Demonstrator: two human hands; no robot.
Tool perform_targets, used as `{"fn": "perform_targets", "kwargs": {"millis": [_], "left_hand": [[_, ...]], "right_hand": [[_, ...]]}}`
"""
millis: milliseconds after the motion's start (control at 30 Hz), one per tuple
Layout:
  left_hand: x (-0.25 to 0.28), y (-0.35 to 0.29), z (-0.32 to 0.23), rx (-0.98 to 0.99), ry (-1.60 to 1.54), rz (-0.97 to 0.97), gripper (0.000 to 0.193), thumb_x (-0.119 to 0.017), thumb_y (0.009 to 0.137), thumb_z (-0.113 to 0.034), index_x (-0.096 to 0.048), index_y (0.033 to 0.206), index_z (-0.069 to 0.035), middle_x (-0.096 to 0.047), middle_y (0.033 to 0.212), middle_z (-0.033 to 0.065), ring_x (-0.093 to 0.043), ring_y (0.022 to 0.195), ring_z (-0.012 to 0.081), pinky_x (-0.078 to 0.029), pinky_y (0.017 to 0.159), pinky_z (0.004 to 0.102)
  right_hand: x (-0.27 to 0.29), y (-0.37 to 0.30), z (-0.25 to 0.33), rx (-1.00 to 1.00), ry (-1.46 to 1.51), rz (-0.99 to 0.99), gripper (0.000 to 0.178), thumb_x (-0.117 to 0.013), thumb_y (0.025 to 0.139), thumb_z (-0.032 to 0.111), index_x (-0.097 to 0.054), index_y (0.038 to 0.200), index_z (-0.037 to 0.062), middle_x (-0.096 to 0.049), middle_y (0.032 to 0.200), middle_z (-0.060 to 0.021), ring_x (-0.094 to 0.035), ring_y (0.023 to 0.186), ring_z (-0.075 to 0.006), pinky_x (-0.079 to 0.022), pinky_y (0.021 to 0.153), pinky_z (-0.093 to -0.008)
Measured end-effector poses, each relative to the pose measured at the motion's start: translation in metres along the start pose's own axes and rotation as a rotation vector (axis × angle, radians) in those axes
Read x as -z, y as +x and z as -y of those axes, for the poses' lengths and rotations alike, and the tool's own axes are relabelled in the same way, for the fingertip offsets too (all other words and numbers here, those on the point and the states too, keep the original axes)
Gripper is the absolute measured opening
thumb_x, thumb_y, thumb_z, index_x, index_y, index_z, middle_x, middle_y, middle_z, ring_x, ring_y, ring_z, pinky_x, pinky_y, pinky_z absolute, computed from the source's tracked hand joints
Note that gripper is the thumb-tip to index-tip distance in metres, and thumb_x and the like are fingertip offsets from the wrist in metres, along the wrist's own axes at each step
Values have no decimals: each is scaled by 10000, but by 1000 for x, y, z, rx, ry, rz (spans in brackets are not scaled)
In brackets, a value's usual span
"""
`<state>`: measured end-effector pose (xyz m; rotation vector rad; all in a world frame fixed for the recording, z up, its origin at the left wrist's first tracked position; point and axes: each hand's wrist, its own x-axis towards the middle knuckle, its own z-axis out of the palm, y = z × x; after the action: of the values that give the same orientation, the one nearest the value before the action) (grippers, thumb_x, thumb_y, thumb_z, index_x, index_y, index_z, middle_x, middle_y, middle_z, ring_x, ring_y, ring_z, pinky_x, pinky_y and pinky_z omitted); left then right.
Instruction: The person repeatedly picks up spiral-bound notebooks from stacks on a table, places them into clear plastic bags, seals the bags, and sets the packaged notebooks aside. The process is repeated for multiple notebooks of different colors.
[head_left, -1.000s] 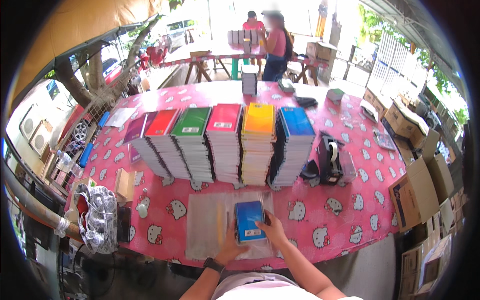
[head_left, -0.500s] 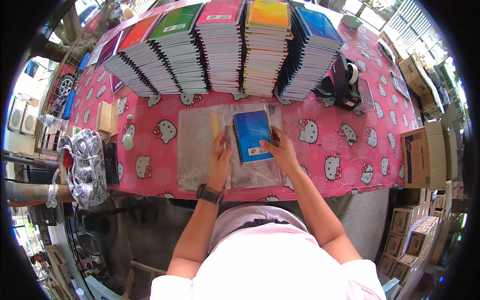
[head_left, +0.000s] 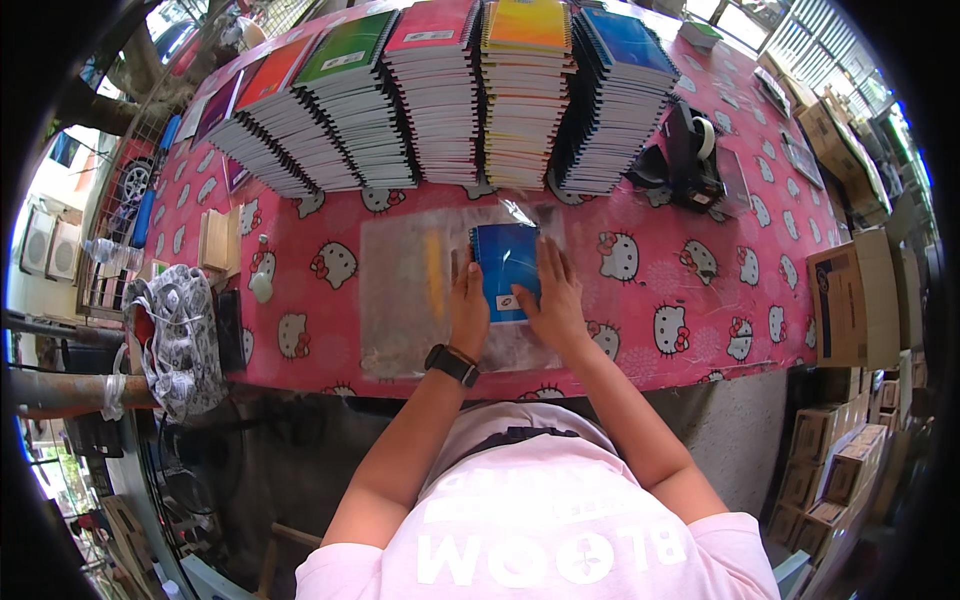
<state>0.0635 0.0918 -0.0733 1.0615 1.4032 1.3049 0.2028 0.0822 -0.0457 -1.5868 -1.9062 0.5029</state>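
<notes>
A blue spiral-bound notebook (head_left: 508,262) with a small label near its lower edge is in front of me, over clear plastic sheets (head_left: 393,300) spread on the table. My left hand (head_left: 469,303) lies along its left, coil-bound edge, fingers stretched out and close together. At the opposite edge is my right hand (head_left: 553,297), fingers extended and the thumb reaching onto the cover. Light glints off plastic just above the notebook's top. Whether plastic covers the notebook itself, I cannot tell. A yellow strip (head_left: 434,272) shows on the plastic left of my hands.
Tall stacks of spiral notebooks, including green (head_left: 345,60), yellow (head_left: 527,110) and blue (head_left: 625,100), line the back. A black tape dispenser (head_left: 693,160) stands to their right. A patterned cloth bag (head_left: 180,340) hangs at the left edge; an open carton (head_left: 850,300) stands at the right.
The notebook was held tilted between my hands; now it sits straighter. My left hand has moved right against its edge, and the right fingers have straightened along the other side.
</notes>
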Motion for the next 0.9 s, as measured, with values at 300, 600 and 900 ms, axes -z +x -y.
{"fn": "perform_targets", "kwargs": {"millis": [300, 600, 900], "left_hand": [[-3, -3, 3, -62, 336, 36, 515, -282, 976, -353, -367, 1386, -54, -430, 1349, 160, -350, 1257, 350, -215, 1070, 427], [-10, -9, 0, -111, 455, -15, 538, -253, 976, -396, -369, 1383, -63, -417, 1368, 149, -346, 1246, 365, -215, 1065, 443], [65, 5, -18, -198, 1206, -139, 505, -598, 836, -233, -469, 1299, -78, -474, 1307, 122, -394, 1179, 364, -239, 1018, 505]], "right_hand": [[29, 5, -2, 226, -433, 210, 605, -445, 902, 304, -270, 1405, 17, -192, 1502, -115, -68, 1412, -281, -77, 1070, -590], [16, 1, 7, 211, -393, 175, 611, -435, 899, 304, -275, 1390, -23, -202, 1488, -156, -97, 1406, -300, -115, 1059, -606], [21, 1, 9, 196, -415, 216, 617, -421, 909, 330, -260, 1401, -5, -195, 1491, -150, -109, 1403, -300, -100, 1050, -639]]}}
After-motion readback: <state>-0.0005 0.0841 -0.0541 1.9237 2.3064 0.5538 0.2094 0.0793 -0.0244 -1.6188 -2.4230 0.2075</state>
